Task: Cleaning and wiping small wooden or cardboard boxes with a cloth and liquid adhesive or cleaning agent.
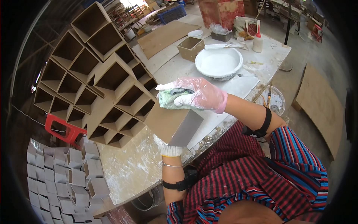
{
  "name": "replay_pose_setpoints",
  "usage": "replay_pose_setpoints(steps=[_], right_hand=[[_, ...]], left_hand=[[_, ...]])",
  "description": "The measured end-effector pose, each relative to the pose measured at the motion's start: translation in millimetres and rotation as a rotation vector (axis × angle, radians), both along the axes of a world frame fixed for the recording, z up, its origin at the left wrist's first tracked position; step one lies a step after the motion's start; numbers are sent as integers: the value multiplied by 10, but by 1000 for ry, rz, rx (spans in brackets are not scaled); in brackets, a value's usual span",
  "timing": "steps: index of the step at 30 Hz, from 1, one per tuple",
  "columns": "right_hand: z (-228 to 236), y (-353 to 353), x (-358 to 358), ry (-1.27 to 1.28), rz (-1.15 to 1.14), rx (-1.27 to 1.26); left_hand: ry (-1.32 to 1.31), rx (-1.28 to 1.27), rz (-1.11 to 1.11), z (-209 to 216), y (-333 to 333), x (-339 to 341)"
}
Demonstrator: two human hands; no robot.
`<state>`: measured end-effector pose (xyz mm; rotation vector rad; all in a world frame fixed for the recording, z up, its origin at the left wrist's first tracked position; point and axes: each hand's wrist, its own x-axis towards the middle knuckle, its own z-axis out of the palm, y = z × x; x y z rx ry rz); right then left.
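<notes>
My right hand, in a thin pinkish glove smeared with white, is closed around a bunched pale green cloth. The cloth sits at the upper edge of a small box, which shows a bare brown face and a grey coated side. From below, my left hand in a white knitted glove holds this box. Its fingers are hidden behind the box. Beyond the right hand stands a round white basin of white paste or liquid, with a flat scraper across its far rim.
Brown open boxes are stacked high at the left; grey boxes are piled below them. A red plastic stool stands between. On the worktable are a brown box and a red-tipped bottle. A bucket stands beside the table.
</notes>
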<state>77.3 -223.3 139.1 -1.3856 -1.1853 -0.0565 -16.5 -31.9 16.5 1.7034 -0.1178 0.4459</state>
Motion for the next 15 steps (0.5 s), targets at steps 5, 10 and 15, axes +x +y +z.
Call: replay_pose_setpoints(steps=[5, 10, 15], right_hand=[[29, -165, 59, -219, -114, -128], [120, -209, -81, -509, -394, -213], [-241, -56, -633, -775, -476, -338]], left_hand=[[-8, -956, -164, 204, -222, 3], [-58, -1143, -191, 162, -23, 132], [-149, -1196, -189, 168, -43, 194]])
